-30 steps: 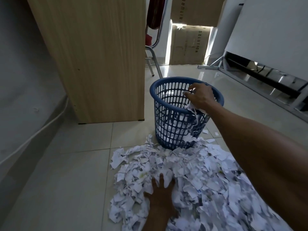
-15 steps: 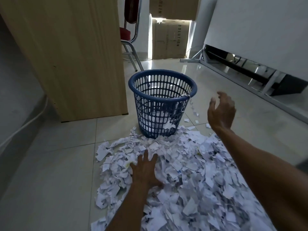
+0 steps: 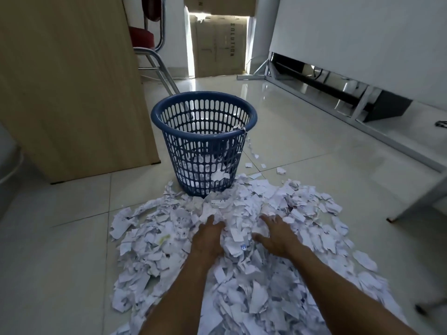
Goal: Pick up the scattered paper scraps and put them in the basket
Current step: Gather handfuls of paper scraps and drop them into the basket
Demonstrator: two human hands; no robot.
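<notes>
Nearest us, on the near side of the basket [image 3: 204, 134], the paper scraps [image 3: 266, 298] lie in a deep drift over the floor [image 3: 60, 238], cut off by the lower edge, so we cannot judge how far it runs. Both forearms reach across it. The left hand [image 3: 208, 240] and the right hand [image 3: 278, 238] rest on the pile, relaxed and unclenched, a hump of scraps between them. We take this as the set-up for a two-handed scoop. The left fingertips sink under the paper; what they touch is hidden. The pile's far edge meets the basket's foot, which keeps each carry short. White scraps show through its slots near the bottom, though how full it is we cannot tell. One scrap clings to its rim. Left of the basket stands a wooden panel [image 3: 72, 93]; behind it, a chair [image 3: 150, 44], only partly seen.
</notes>
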